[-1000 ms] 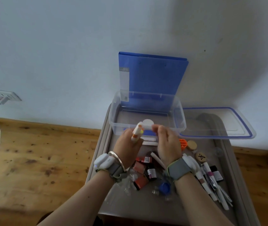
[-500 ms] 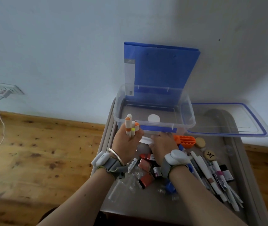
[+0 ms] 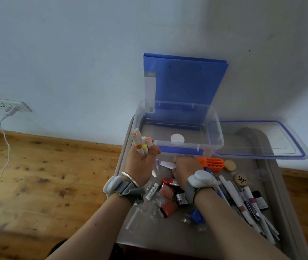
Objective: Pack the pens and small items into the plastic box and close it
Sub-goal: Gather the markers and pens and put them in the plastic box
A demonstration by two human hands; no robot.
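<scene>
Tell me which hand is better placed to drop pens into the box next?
Probably left: the left hand grips three markers beside the box rim; the right hand is down on the table.

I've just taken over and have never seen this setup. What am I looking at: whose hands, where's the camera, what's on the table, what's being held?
There is no machine: these are a person's two bare hands, filmed by one camera worn on the head and looking down. The left hand grips a few marker pens beside the open plastic box. The right hand covers one end of a white pen on the table; whether it grips it is hidden. The lid lies to the right of the box, a blue folder stands behind it, and loose pens and small items lie nearer the person.
</scene>
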